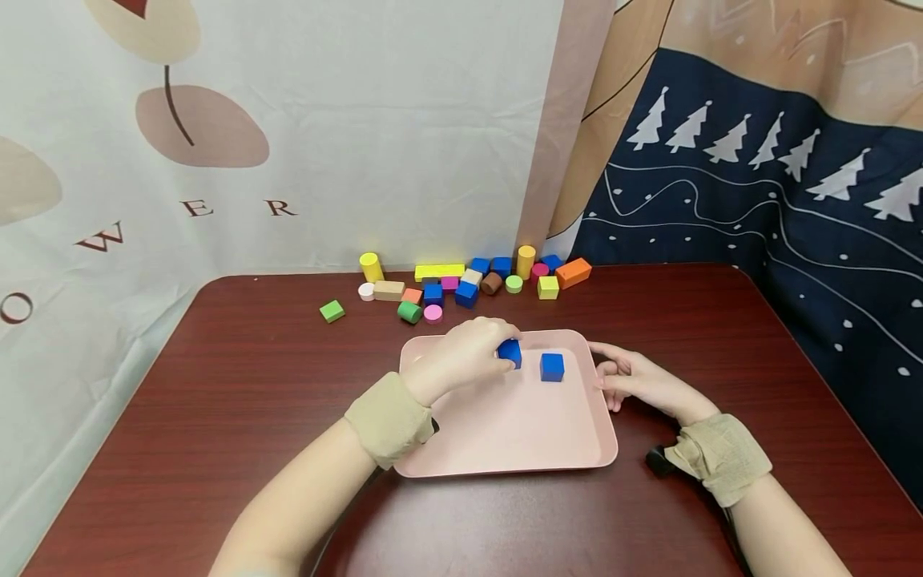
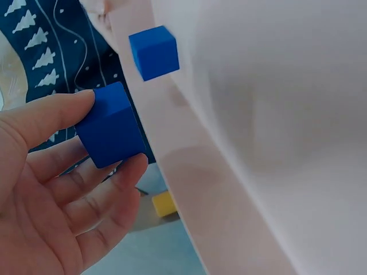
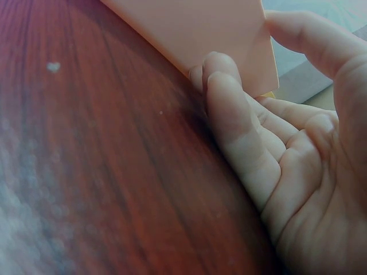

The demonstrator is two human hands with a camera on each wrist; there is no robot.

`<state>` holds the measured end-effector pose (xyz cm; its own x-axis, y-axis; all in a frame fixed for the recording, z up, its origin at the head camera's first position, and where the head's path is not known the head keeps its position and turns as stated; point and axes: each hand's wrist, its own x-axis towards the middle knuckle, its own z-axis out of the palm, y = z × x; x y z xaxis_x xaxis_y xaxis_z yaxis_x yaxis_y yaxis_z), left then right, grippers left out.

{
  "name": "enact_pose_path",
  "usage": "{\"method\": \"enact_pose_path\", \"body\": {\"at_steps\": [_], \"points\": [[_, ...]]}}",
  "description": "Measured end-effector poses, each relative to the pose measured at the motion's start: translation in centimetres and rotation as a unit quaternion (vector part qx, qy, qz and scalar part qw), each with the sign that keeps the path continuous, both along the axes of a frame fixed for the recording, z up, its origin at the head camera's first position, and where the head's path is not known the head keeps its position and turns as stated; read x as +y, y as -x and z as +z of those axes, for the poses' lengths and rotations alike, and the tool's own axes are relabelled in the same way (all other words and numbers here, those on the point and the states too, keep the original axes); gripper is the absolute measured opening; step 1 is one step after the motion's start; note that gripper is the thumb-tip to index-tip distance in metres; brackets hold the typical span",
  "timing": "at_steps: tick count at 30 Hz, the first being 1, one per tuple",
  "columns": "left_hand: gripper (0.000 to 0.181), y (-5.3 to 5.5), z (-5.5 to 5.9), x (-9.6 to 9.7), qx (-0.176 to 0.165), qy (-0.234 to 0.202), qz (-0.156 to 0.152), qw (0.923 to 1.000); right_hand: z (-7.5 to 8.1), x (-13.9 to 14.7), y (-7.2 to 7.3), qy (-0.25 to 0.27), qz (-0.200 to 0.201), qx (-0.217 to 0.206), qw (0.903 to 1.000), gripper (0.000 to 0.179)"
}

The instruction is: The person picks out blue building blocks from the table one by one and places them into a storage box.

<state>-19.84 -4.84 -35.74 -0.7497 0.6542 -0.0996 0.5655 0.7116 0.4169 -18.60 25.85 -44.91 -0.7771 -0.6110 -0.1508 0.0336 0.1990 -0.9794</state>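
The left hand [image 1: 465, 353] reaches over the far part of a pink tray [image 1: 505, 449] and pinches a blue cube [image 2: 112, 129] between thumb and fingertips. Beside it, to the right, a second blue cube [image 1: 552, 368] sits on the tray; the left wrist view shows this one above the held cube. At the tray's right edge is the right hand [image 1: 634, 381], with some fingers bent. In the right wrist view, its fingers [image 3: 229, 106] hold the tray's side, one digit at the rim and others against the outer wall.
Behind the tray, a loose row of coloured blocks [image 1: 466, 295] lies along the table's [image 1: 252, 417] far edge, with cubes, cylinders and bars among them. A green block [image 1: 332, 311] lies off to the left. Printed cloths [image 1: 397, 144] hang behind the table.
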Motion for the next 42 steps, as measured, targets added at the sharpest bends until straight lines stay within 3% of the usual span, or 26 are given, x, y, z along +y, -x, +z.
{"method": "enact_pose_path", "body": {"at_steps": [8, 15, 33, 42], "points": [[0.04, 0.1, -1.5, 1.0, 0.003, 0.013, -0.019, 0.9997, 0.0, 0.0, 0.0, -0.002, -0.001, 0.004, 1.0, 0.068], [0.04, 0.2, -2.5, 1.2, -0.013, 0.001, -0.015, 0.9998, 0.0, 0.0, 0.0, 0.001, 0.003, 0.006, 1.0, 0.068], [0.039, 0.5, -3.9, 1.5, 0.016, 0.014, -0.023, 0.9995, 0.0, 0.0, 0.0, -0.002, -0.002, 0.0, 1.0, 0.068], [0.038, 0.4, -4.0, 1.5, 0.01, 0.006, -0.02, 0.9997, -0.1, 0.1, 0.0, -0.001, -0.001, -0.004, 1.0, 0.068]]}}
